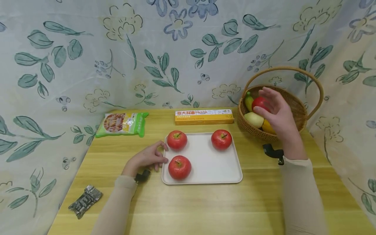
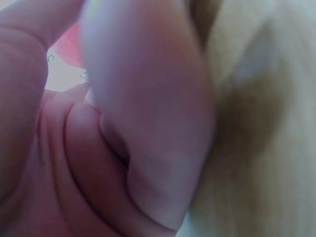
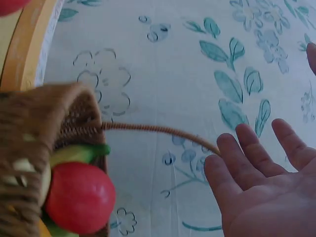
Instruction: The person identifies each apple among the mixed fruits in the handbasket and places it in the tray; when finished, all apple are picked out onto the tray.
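My right hand (image 1: 277, 112) hovers over the wicker basket (image 1: 296, 112), fingers spread and nothing held. Just beyond its thumb lies a red round fruit (image 1: 261, 103), which the right wrist view shows apart from the fingers. Beside the tray's left rim, my left hand (image 1: 148, 156) rests with loosely bent fingers, thumb and index tips at the edge; firm contact is hard to tell. The white tray (image 1: 212, 164) bears three red apples: one at back left (image 1: 177, 140), one at front left (image 1: 180, 167), one at back right (image 1: 221, 139).
Alongside the red fruit, the basket holds a pale round item (image 1: 254, 120), a green item (image 1: 248, 101) and a yellow one (image 1: 268, 127). A pasta box (image 1: 204, 117) lies behind the tray. Farther left are a green food bag (image 1: 121, 124) and a dark wrapped packet (image 1: 85, 201).
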Action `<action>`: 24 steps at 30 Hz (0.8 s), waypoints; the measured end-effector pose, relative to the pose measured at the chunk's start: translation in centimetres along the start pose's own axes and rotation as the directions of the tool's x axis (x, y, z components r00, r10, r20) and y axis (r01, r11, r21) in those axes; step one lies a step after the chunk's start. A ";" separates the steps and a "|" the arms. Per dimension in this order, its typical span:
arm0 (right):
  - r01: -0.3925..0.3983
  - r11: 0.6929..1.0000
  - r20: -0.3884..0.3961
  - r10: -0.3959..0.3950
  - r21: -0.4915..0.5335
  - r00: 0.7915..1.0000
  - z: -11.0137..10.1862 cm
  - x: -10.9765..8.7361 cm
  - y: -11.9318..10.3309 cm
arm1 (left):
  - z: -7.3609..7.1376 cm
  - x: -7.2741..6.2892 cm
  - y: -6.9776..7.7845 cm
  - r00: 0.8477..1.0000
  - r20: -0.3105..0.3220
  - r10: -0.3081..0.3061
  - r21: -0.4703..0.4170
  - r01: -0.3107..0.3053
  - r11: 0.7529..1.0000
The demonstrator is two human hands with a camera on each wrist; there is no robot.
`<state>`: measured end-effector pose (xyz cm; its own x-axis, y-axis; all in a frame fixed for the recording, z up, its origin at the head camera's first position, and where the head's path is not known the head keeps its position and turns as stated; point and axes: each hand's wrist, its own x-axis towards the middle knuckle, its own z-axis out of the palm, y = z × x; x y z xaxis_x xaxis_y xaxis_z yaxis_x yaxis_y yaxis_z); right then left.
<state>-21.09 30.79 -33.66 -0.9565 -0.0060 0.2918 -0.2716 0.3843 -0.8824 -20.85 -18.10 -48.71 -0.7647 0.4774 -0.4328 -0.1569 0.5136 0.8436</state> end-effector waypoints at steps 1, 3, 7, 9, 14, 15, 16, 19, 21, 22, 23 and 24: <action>-0.027 0.999 -0.020 0.026 -0.020 0.999 -0.7 0.5 0.3 | 0.0 0.0 -0.1 1.000 0.001 0.001 0.000 -0.001 1.000; -0.077 0.996 -0.056 0.075 -0.040 0.996 -2.0 1.7 0.7 | -0.1 0.0 -0.1 1.000 0.003 0.001 -0.001 -0.001 1.000; -0.164 0.985 -0.126 0.156 -0.055 0.980 -3.9 4.3 1.8 | -0.1 -0.1 -0.2 1.000 0.001 -0.004 0.005 0.004 1.000; -0.201 0.979 -0.140 0.194 -0.031 0.971 -4.5 5.3 2.5 | -0.1 -0.1 -0.3 1.000 -0.001 -0.007 0.006 0.007 1.000; -0.273 0.962 -0.112 0.271 -0.007 0.956 -5.2 6.7 4.7 | -0.1 0.2 -0.7 1.000 -0.001 -0.004 0.009 0.004 1.000; -0.286 0.958 -0.097 0.283 -0.015 0.954 -5.2 6.8 5.1 | -0.1 0.2 -0.7 1.000 -0.001 -0.003 0.010 0.003 1.000; -0.296 0.955 -0.079 0.293 -0.032 0.953 -5.3 6.9 5.5 | -0.1 0.2 -0.8 1.000 -0.002 -0.001 0.010 0.001 1.000; -0.311 0.947 -0.020 0.311 -0.074 0.950 -5.4 7.2 6.5 | -0.1 0.2 -0.8 1.000 -0.005 0.002 0.012 -0.002 1.000; -0.313 0.946 0.006 0.315 -0.090 0.949 -5.4 7.4 7.0 | -0.1 0.2 -0.7 1.000 -0.009 0.002 0.009 -0.002 1.000; -0.312 0.945 0.015 0.315 -0.094 0.949 -5.3 7.5 7.2 | -0.1 0.1 -0.7 1.000 -0.011 0.001 0.007 -0.001 1.000; -0.312 0.945 0.022 0.316 -0.096 0.949 -5.3 7.5 7.4 | -0.1 0.1 -0.7 1.000 -0.011 0.001 0.005 -0.001 1.000; -0.314 0.944 0.027 0.318 -0.102 0.948 -5.2 7.6 7.5 | -0.1 0.1 -0.6 1.000 -0.011 0.001 0.001 -0.001 1.000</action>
<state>-29.88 38.48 -36.15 -0.9957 0.0921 -0.0143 0.0551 0.4583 -0.8871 -20.89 -18.46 -49.26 -0.7715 0.4700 -0.4288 -0.1555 0.5143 0.8434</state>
